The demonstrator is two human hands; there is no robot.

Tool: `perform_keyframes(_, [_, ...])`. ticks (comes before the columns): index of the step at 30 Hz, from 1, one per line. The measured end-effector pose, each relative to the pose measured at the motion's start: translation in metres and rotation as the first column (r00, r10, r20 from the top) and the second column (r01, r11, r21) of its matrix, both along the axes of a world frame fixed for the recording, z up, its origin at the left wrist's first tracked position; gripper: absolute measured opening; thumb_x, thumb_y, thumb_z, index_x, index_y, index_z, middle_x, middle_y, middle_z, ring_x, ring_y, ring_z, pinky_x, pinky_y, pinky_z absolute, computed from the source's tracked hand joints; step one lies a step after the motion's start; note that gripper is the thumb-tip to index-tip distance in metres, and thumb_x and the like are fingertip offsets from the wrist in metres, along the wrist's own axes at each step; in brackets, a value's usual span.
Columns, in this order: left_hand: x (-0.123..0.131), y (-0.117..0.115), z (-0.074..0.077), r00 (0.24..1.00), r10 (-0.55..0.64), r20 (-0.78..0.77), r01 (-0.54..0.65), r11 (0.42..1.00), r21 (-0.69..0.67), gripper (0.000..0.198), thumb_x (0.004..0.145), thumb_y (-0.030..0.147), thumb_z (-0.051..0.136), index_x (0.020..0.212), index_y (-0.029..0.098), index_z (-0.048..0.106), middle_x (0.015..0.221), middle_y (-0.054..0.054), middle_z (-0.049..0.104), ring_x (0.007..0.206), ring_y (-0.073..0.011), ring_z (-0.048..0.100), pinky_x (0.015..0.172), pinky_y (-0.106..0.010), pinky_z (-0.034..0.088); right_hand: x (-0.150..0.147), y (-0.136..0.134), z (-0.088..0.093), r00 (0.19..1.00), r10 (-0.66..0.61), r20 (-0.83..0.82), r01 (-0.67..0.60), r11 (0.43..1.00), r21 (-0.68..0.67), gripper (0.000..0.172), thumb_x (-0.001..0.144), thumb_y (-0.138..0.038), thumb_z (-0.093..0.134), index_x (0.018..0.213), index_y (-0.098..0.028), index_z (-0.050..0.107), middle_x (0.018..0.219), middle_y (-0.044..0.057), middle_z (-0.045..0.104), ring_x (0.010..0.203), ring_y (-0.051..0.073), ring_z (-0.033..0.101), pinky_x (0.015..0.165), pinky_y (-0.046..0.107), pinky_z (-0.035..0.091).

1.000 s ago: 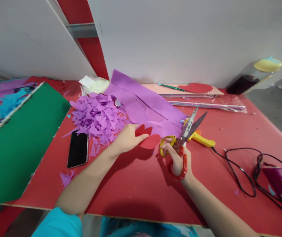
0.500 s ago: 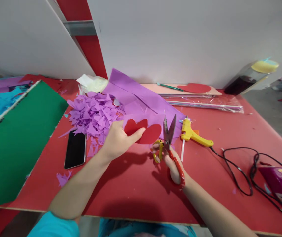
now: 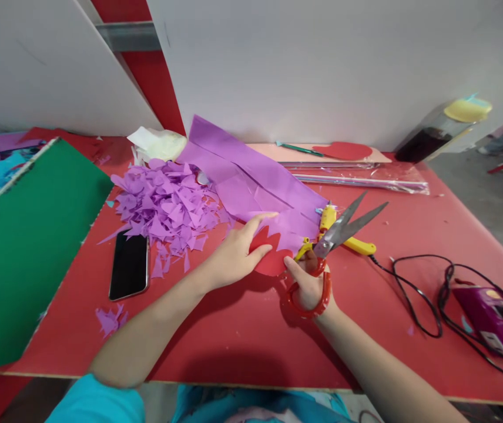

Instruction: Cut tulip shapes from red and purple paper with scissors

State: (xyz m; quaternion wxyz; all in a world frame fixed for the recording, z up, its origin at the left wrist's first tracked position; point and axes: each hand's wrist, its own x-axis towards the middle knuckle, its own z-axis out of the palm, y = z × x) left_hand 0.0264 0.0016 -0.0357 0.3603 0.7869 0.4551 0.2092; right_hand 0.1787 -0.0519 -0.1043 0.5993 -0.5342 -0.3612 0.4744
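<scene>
My left hand pinches a red heart-shaped template together with the lower corner of a purple paper sheet, low over the red table. My right hand grips a pair of scissors with red and yellow handles. The blades are spread open and point right and away, over a yellow glue gun. The right thumb touches the edge of the red template.
A heap of purple paper scraps and a black phone lie left of my hands. A green board leans at the left. The glue gun's black cord loops right towards a purple device. Clear wrapped rods lie at the back.
The red template and purple paper were lifted, then brought back down near the table. The scissors swung upright towards the paper, then back to point right, blades spread wider.
</scene>
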Motion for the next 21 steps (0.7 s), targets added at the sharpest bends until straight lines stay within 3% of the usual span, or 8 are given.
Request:
perform_keyframes(3, [-0.0004, 0.0013, -0.0032, 0.99, -0.029, 0.136, 0.024, 0.999, 0.037, 0.056, 0.087, 0.017, 0.044, 0.14, 0.025, 0.03, 0.141, -0.003, 0.044, 0.129, -0.0159, 0.042, 0.108, -0.029, 0.031, 0.0003, 0.0009, 0.0025, 0.999, -0.019, 0.051, 0.019, 1.0, -0.014, 0.022, 0.066, -0.032, 0.066, 0.07, -0.02, 0.047, 0.058, -0.004, 0.048, 0.051, 0.011, 0.049, 0.048, 0.025, 0.043])
perform_keyframes(5, [-0.0012, 0.0025, -0.0042, 0.987, -0.056, 0.149, 0.057, 0.998, 0.002, 0.05, 0.086, 0.015, 0.042, 0.135, 0.026, 0.041, 0.13, -0.001, 0.056, 0.117, -0.0148, 0.053, 0.103, -0.028, 0.037, 0.0008, 0.0014, 0.0026, 0.996, -0.02, 0.084, 0.021, 1.0, -0.005, 0.022, 0.067, -0.033, 0.064, 0.071, -0.021, 0.046, 0.058, -0.004, 0.048, 0.052, 0.012, 0.049, 0.048, 0.026, 0.043])
perform_keyframes(7, [-0.0021, 0.0039, -0.0043, 0.982, -0.137, 0.131, 0.146, 0.988, -0.057, 0.045, 0.082, 0.008, 0.038, 0.117, 0.025, 0.06, 0.111, 0.001, 0.068, 0.1, -0.0132, 0.063, 0.094, -0.025, 0.044, 0.0012, 0.0017, 0.0024, 0.993, -0.029, 0.113, 0.028, 1.0, 0.012, 0.022, 0.068, -0.034, 0.063, 0.071, -0.022, 0.045, 0.058, -0.004, 0.047, 0.051, 0.012, 0.049, 0.048, 0.026, 0.043])
perform_keyframes(10, [-0.0029, 0.0057, -0.0036, 0.975, -0.205, 0.082, 0.213, 0.971, -0.105, 0.049, 0.072, -0.001, 0.034, 0.094, 0.022, 0.071, 0.094, 0.002, 0.073, 0.089, -0.0124, 0.067, 0.086, -0.023, 0.048, 0.0016, 0.0016, 0.0034, 0.99, -0.041, 0.131, 0.039, 0.999, 0.019, 0.02, 0.069, -0.034, 0.062, 0.07, -0.022, 0.046, 0.057, -0.004, 0.046, 0.05, 0.012, 0.048, 0.049, 0.027, 0.043])
perform_keyframes(16, [-0.0031, 0.0057, -0.0045, 0.982, -0.154, 0.104, 0.164, 0.983, -0.085, 0.037, 0.083, 0.011, 0.038, 0.102, 0.019, 0.069, 0.105, -0.002, 0.071, 0.097, -0.015, 0.065, 0.09, -0.027, 0.048, -0.0003, 0.0007, 0.0069, 0.99, -0.029, 0.14, 0.03, 1.0, -0.003, 0.019, 0.069, -0.035, 0.062, 0.072, -0.022, 0.048, 0.06, -0.001, 0.054, 0.054, 0.015, 0.053, 0.051, 0.029, 0.046])
perform_keyframes(21, [-0.0017, 0.0034, -0.0036, 0.992, -0.103, 0.066, 0.107, 0.993, -0.058, 0.026, 0.078, 0.016, 0.053, 0.097, 0.018, 0.07, 0.098, -0.003, 0.073, 0.091, -0.0165, 0.067, 0.086, -0.026, 0.048, -0.0005, -0.0015, 0.0011, 0.991, -0.049, 0.125, 0.051, 0.999, -0.015, 0.023, 0.069, -0.038, 0.065, 0.077, -0.022, 0.051, 0.067, 0.002, 0.059, 0.058, 0.017, 0.055, 0.056, 0.032, 0.048])
